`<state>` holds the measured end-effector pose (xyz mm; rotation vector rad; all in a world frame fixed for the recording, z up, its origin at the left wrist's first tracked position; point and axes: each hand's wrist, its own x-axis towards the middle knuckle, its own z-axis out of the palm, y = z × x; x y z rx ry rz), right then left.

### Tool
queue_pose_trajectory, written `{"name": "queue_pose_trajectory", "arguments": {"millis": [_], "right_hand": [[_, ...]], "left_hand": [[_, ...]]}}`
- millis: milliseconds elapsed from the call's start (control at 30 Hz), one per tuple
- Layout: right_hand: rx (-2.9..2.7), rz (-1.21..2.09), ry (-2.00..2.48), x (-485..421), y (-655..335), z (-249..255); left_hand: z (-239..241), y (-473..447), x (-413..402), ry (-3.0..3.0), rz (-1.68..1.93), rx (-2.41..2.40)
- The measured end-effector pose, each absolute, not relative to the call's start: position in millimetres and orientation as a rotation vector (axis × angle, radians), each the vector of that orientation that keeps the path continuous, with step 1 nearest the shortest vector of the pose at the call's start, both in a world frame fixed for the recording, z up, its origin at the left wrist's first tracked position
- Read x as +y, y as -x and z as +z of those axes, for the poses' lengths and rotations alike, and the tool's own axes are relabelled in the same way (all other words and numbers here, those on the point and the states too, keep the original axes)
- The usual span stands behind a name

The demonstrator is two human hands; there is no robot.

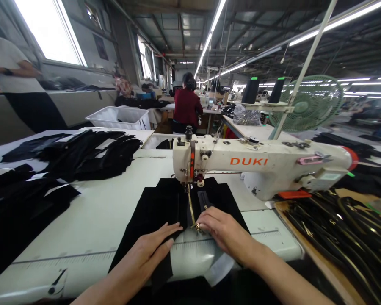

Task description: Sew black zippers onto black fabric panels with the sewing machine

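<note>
We are seeing a broad strip of pale green tabletop (92, 220) running between the black fabric (157, 203) and the dark cut-piece stacks (95, 156) on the left. The black fabric is lying under the sewing machine (216, 154), its near edge reaching toward the table's rounded front edge, where a printed ruler scale is showing. Rightward, the machine's base and a shallow box (284, 209) heaped with zippers (330, 237) are bounding the working room.

The left hand (152, 248) is lying on the black fabric, fingers extended and grasping nothing that we are making out. The right hand (224, 231) is pinching the near end of the gold-toothed zipper (191, 205), close to its metal slider; the strip is stretching from these fingertips up to the needle area.

We are noting matte, soft-looking cloth, bright metal teeth and smooth, slightly shiny painted casing. Right of the strip, a short dark zipper (203, 199) is lying on the cloth.

The right hand's fingers are hiding part of the slider, and the presser foot is appearing too small and dark for reading. At the left border, the picture's edge is cutting off a standing person (14, 63).
</note>
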<state>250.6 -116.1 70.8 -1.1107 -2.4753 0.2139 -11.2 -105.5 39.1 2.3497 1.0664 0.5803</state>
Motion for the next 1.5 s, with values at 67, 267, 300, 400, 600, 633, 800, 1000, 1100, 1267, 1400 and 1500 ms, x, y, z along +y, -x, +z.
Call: {"name": "queue_pose_trajectory", "arguments": {"millis": [67, 267, 300, 400, 600, 633, 800, 1000, 1100, 1267, 1400, 1500], "right_hand": [[-2.614, 0.103, 1.04, -116, -249, 75], [-2.615, 0.015, 1.026, -137, -239, 36], [-2.546, 0.045, 1.047, -142, -237, 30], [-2.416, 0.008, 1.06, -152, -233, 19], [-2.305, 0.004, 1.022, -157, -225, 14], [-2.278, 0.047, 1.031, -156, -225, 13], [-2.203, 0.204, 1.079, -152, -225, 11], [-2.177, 0.279, 1.134, -152, -227, 15], [-2.14, 0.312, 1.139, -152, -226, 14], [-2.086, 0.373, 1.169, -152, -224, 13], [-2.03, 0.384, 1.214, -151, -224, 13], [-2.04, 0.308, 1.207, -147, -226, 13]], "left_hand": [[41, 11, -105, -2.337, 0.582, 1.05], [18, 7, -114, -2.67, 0.627, 0.948], [15, 5, -117, -2.753, 0.66, 0.904], [8, 0, -123, -2.939, 0.761, 0.79], [10, -7, -130, -3.109, 0.883, 0.788], [11, -8, -131, -3.134, 0.893, 0.805], [16, -11, -132, -3.215, 0.916, 0.77], [23, -8, -129, -3.076, 0.859, 0.799], [22, -7, -129, -3.138, 0.836, 0.745], [5, -5, -127, -3.201, 0.876, 0.592], [-5, -5, -121, -3.14, 0.957, 0.567], [-1, -6, -114, -3.026, 0.979, 0.587]]}}
